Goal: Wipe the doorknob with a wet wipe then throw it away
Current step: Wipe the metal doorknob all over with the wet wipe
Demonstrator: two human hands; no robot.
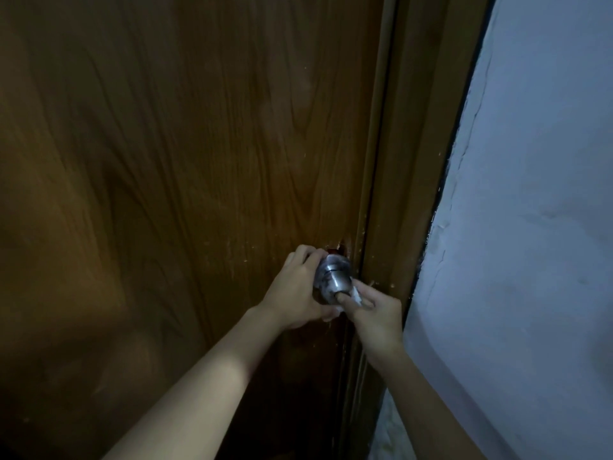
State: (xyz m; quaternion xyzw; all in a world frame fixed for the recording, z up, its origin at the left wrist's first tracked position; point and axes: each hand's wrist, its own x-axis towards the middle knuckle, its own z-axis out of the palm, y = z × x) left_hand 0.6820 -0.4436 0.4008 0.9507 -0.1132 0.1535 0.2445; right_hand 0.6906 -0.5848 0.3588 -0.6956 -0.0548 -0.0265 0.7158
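A round silver doorknob (335,275) sticks out of the brown wooden door near its right edge. My left hand (295,292) cups the knob from the left, fingers curled around its base. My right hand (374,310) comes from the lower right and pinches a white wet wipe (355,295) against the knob's front and underside. Only a small crumpled part of the wipe shows between my fingers; more white peeks out under the knob beside my left hand.
The wooden door (182,177) fills the left and middle. A brown door frame (398,194) runs down just right of the knob. A pale blue-white wall (530,227) with cracked paint lies to the right. The light is dim.
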